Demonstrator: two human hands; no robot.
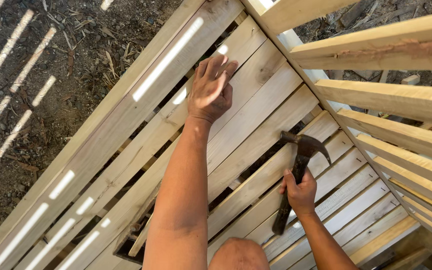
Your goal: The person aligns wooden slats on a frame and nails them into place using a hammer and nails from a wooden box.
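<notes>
Hammer in one hand, the other flat on pale wooden slats.

I see my right hand [301,192] wrapped around the dark handle of a claw hammer [296,170], its rusty metal head just above my knuckles, over the boards. My left hand [211,90] lies up and to the left, fingers pressed loosely on a rough-sawn, light-coloured slat [246,107], holding nothing I can make out. More slats [401,100] rise to the right; bare soil [51,75] with dry twigs and sun stripes lies beyond, left.
</notes>
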